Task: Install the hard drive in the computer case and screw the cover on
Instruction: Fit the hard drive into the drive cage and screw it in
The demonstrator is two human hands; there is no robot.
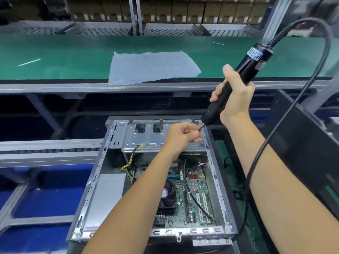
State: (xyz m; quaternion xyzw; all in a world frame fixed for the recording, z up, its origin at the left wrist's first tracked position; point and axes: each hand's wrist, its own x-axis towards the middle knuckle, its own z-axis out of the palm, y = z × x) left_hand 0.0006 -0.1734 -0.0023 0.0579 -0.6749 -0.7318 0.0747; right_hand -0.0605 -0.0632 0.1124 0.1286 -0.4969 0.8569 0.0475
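An open computer case (102, 173) lies in front of me with its motherboard (190, 191) exposed. A silver drive cage (146, 136) spans its far end. My right hand (234, 96) grips a black electric screwdriver (244, 70), tilted, with its tip at the cage's far right corner. My left hand (183, 134) pinches something small, apparently a screw, right at the bit's tip (201, 126). Whether a hard drive sits in the cage is hidden. A dark panel (302, 143), possibly the cover, leans at the right.
The screwdriver's black cable (256, 158) loops down over my right forearm. Behind the case runs a green conveyor belt (73, 57) with a clear plastic bag (152, 66) on it. Metal frame rails (45, 153) and blue bins lie to the left. Yellow-black wires (128, 162) hang inside the case.
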